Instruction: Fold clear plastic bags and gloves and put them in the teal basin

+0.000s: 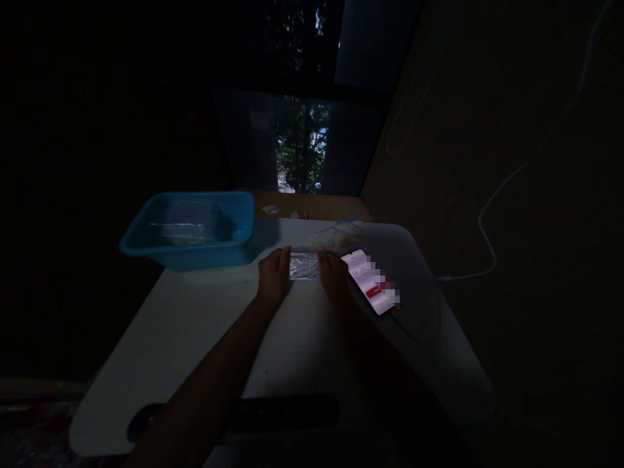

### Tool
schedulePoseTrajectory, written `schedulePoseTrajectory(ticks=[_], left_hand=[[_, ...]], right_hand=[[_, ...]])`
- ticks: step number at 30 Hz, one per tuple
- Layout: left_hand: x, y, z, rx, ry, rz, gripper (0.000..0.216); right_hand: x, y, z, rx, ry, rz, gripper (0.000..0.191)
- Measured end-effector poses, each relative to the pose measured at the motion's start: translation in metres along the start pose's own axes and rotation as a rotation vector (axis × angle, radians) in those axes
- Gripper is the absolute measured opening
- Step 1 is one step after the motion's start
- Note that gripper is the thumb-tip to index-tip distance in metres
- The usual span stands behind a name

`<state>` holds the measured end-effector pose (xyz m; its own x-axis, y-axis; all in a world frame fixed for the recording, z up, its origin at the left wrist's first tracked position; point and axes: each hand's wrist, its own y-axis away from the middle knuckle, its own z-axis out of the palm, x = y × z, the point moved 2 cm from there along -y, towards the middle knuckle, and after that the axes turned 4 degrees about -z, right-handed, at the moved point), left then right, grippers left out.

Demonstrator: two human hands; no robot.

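Note:
Between my two hands is a shiny clear plastic packet (305,266), held flat above the white table (209,325). My left hand (273,272) is closed on its left edge, thumb on top. On the right edge, my right hand (334,273) is closed in the same way, its fingers dim in the shadow. What the packet contains, if anything, cannot be made out. Just beyond the hands lies a crumpled, pale plastic wrapping (341,232). A lit phone (371,283) rests beside my right hand.
A blue plastic basin (190,259) with clear plastic packets in it stands at the table's back left. Small scraps (270,208) lie on the wooden ledge (331,207) under the window. A white cable (482,224) hangs at the right. The room is very dark.

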<state>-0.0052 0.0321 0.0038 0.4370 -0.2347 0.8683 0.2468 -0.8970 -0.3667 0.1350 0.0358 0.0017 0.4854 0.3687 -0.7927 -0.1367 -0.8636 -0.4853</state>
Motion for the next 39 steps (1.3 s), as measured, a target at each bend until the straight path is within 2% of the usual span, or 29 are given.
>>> schedulePoseTrajectory(ticks=[16, 21, 28, 33, 39], left_hand=[[0.004, 0.001, -0.003, 0.008, 0.025, -0.009, 0.038], [0.006, 0.001, -0.004, 0.008, 0.039, -0.002, 0.036], [0.002, -0.001, -0.002, -0.011, 0.080, -0.052, 0.036], [0.001, -0.001, -0.001, -0.039, 0.101, -0.058, 0.036], [0.002, -0.001, -0.001, -0.046, 0.088, -0.035, 0.037]], right_hand=[[-0.003, 0.001, -0.002, 0.000, -0.039, -0.024, 0.035], [-0.004, 0.001, -0.003, 0.001, -0.069, 0.009, 0.037], [-0.001, 0.000, -0.003, -0.070, -0.160, 0.073, 0.034], [0.008, -0.003, 0.000, 0.001, -0.228, 0.115, 0.029], [0.017, -0.004, 0.003, 0.025, -0.255, 0.140, 0.025]])
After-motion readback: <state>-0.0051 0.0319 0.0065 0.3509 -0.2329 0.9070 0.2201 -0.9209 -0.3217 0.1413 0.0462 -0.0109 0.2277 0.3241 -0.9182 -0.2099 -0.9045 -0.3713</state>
